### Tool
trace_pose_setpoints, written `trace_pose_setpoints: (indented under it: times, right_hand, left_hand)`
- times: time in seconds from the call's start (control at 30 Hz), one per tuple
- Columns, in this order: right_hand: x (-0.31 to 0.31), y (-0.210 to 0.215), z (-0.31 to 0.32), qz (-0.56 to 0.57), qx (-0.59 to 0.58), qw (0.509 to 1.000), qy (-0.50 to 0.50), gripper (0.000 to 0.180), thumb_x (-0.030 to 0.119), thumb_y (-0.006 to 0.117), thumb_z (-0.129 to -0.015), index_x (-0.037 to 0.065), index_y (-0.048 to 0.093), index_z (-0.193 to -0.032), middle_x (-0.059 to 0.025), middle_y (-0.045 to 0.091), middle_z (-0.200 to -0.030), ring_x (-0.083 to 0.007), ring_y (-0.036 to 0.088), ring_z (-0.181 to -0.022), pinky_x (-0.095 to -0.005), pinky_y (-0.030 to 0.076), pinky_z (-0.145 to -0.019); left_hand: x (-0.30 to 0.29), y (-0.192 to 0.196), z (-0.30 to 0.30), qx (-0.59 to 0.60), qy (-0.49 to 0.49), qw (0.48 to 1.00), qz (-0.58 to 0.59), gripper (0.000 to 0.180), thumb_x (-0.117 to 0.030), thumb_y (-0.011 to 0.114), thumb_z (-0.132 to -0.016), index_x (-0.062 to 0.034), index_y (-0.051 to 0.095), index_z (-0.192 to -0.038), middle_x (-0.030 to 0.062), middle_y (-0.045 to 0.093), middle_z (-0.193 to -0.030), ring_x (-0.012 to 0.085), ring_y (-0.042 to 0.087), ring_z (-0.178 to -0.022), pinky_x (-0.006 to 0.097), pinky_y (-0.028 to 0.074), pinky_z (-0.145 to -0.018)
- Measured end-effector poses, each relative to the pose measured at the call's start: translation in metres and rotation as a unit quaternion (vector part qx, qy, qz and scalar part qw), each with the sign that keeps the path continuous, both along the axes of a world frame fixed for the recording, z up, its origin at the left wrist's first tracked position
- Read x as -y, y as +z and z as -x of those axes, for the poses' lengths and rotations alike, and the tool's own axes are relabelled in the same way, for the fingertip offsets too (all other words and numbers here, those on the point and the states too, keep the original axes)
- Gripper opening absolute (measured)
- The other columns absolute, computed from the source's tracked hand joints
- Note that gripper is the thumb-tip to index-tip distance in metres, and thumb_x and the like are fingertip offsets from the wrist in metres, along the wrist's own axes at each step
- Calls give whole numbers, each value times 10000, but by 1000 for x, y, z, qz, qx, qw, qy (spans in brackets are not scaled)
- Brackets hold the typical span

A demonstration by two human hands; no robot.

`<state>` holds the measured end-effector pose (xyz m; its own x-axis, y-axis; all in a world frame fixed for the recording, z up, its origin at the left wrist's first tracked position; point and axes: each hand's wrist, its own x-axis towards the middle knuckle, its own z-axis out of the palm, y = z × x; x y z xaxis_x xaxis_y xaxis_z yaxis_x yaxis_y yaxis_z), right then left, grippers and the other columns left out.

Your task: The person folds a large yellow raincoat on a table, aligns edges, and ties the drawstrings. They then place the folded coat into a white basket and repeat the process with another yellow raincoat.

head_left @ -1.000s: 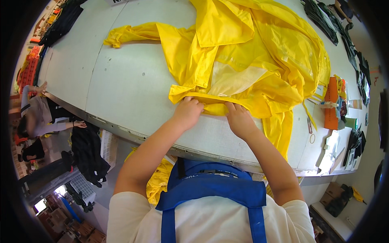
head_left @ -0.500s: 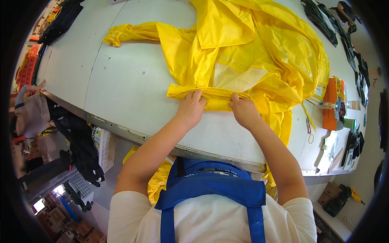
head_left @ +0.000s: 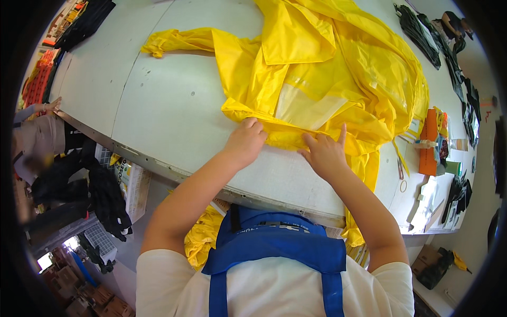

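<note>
A shiny yellow rain jacket (head_left: 311, 31) lies spread in loose folds over the table, one sleeve stretching to the left. Whitish lining (head_left: 303, 105) shows near its folded front edge. My left hand (head_left: 246, 140) is closed on that edge toward its left end, the fabric pinched under the fingers. Further right, my right hand (head_left: 326, 154) rests at the same edge with its fingers apart, one pointing up over the cloth. The right fingertips touch or nearly touch the fabric; which of the two I cannot tell.
The pale table (head_left: 174, 116) has a metal front edge. On the right stand an orange box (head_left: 429, 140) of small items and scissors (head_left: 401, 174). Dark garments (head_left: 417, 34) lie along the far right. Another person (head_left: 39, 137) is at the left edge. More yellow fabric (head_left: 203, 235) hangs below the table.
My right hand has loosened its pinch on the edge and spread its fingers, moving slightly right and down. My left hand keeps its hold. The jacket's left corner has shifted and looks more crumpled.
</note>
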<state>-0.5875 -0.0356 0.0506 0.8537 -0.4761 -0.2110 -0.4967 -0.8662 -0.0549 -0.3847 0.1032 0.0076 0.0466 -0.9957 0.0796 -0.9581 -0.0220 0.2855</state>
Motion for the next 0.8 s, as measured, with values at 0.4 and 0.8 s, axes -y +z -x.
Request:
trace_pose_setpoints:
  times: [0.4,0.8]
  right_hand:
    - [-2,-47,11,-48,47,998,-7,182,273,602,-844,118,641,-931,-105,607,-951,-259,588,-948,-475,355,-972]
    - [21,-53,69,-215,140,962,-95,425,91,644,-740,4,538,-1142,-187,608,-1054,-368,574,-958,-418,456,-874]
  left_hand:
    - [26,-24,85,-52,61,995,67,274,-151,571,-784,-29,593,-1028,163,571,-973,326,527,-982,447,413,-878]
    - [19,-29,90,-91,34,988,122,367,-297,700,-741,-112,626,-1050,101,527,-1065,319,450,-1082,536,322,-1002]
